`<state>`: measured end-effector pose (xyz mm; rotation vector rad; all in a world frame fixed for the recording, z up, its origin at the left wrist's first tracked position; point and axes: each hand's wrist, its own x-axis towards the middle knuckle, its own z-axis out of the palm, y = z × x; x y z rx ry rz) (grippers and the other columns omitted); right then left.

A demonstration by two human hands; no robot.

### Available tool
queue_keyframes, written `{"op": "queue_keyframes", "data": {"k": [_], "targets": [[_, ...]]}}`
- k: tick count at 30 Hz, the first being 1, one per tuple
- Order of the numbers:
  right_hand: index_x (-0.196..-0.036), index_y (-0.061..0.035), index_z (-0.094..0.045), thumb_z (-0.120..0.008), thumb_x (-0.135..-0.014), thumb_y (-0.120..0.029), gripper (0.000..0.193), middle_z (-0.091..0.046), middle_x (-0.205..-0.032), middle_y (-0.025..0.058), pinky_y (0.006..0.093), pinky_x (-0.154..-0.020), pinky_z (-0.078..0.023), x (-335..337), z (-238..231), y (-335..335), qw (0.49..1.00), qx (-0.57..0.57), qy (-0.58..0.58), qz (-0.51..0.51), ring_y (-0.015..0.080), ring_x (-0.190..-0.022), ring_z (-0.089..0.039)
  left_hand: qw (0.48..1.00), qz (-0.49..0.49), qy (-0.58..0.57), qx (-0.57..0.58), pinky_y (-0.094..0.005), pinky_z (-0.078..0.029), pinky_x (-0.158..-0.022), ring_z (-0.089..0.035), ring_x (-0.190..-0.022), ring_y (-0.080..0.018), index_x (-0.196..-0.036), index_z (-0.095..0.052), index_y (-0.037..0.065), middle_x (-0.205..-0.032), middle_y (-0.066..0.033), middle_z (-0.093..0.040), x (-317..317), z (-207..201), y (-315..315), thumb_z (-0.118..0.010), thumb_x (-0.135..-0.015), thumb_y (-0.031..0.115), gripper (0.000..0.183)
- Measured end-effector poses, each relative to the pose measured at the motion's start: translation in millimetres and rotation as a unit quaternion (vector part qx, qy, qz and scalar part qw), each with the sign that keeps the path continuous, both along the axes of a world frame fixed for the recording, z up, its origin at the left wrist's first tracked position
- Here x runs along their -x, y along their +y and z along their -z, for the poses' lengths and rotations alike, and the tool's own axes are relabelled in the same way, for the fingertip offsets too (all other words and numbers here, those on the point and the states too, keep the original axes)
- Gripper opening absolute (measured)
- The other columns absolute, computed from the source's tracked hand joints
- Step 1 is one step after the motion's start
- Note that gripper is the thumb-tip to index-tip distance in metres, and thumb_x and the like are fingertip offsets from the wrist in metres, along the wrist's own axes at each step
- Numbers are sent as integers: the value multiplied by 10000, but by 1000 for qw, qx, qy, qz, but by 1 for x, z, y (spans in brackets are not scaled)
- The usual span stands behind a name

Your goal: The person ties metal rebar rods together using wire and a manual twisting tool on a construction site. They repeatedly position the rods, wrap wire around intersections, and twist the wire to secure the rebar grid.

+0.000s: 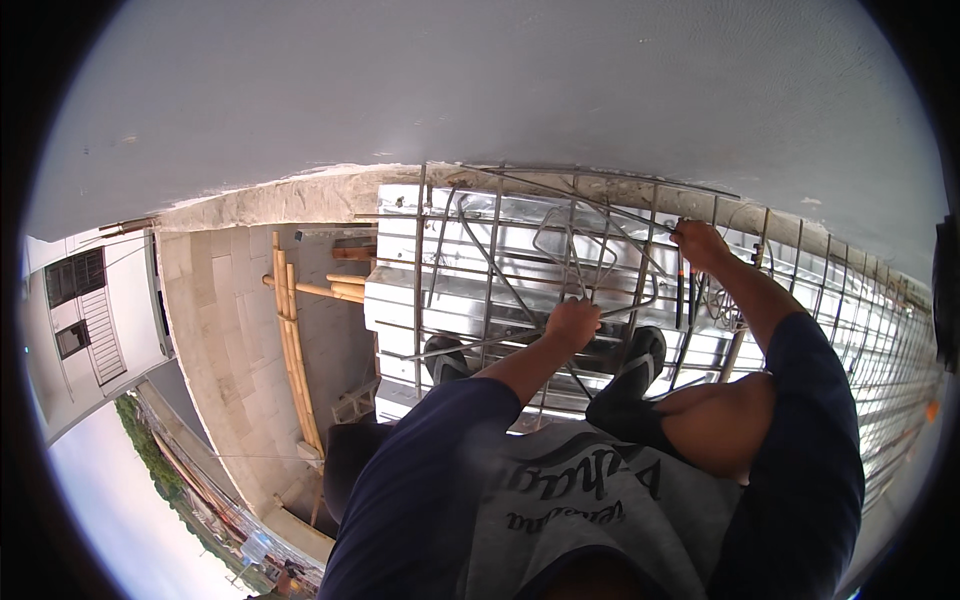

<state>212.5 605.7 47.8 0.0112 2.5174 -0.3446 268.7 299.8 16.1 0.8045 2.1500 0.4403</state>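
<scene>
My right hand [700, 246] is closed around the end of a thin steel rod [625, 212] that slants up and left, close to the grey wall. Lower and to the left, my left hand [574, 322] is closed in a fist at the lower ends of a bent steel bar [590, 262]; its fingers are partly hidden, and I cannot make out exactly what is in them. Both hands are over a grid of rebar [497, 250] above shiny corrugated metal decking [398, 262]. Another bent bar [487, 250] lies across the grid at left.
My shoes [645, 355] stand on the decking among the bars. The grey wall [480, 90] rises ahead, with a rough concrete ledge [280, 202] at its foot. Beyond the decking's left edge is a drop with bamboo poles [290, 340]. More rebar grid [880, 340] runs off right.
</scene>
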Motion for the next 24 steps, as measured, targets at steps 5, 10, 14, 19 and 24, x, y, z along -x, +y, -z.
{"op": "queue_keyframes", "data": {"k": [5,10,14,19,24], "targets": [[-897,-65,-661,-525,-870,-191,187,-606,-970,100,411,-837,-517,-2,14,8,995,-76,18,-66,293,-990,-587,952,-271,140,33,-460,-528,-742,-637,-872,-352,-1033,-532,38,-962,-170,-601,55,-4,-12,-555,-891,319,316],[-879,-40,-661,-514,-902,-204,221,-626,-921,137,442,-811,-517,5,22,8,998,-60,-3,-13,328,-917,-622,952,-278,101,78,-473,-514,-782,-629,-916,-378,-1059,-518,36,-1001,-196,-612,113,-4,-27,-510,-917,313,311],[-874,-26,-654,-509,-903,-200,229,-624,-902,169,464,-798,-513,9,29,18,988,-30,12,-154,345,-885,-631,959,-269,32,79,-486,-488,-839,-618,-976,-379,-1048,-586,92,-1010,-183,-653,123,21,-32,-501,-912,273,242],[-887,-20,-660,-542,-896,-237,247,-644,-796,153,402,-638,-518,28,-4,24,986,19,-117,-121,265,-724,-643,961,-277,15,4,-476,-487,-829,-606,-954,-402,-978,-628,79,-977,-205,-643,140,-10,-60,-538,-886,251,215],[-886,-23,-675,-626,-861,-327,309,-607,-614,88,352,-508,-482,57,-69,-3,948,23,-301,105,169,-561,-594,951,-306,14,-44,-424,-520,-697,-649,-782,-351,-913,-635,40,-841,-174,-653,193,-38,-148,-582,-862,187,164]]}}
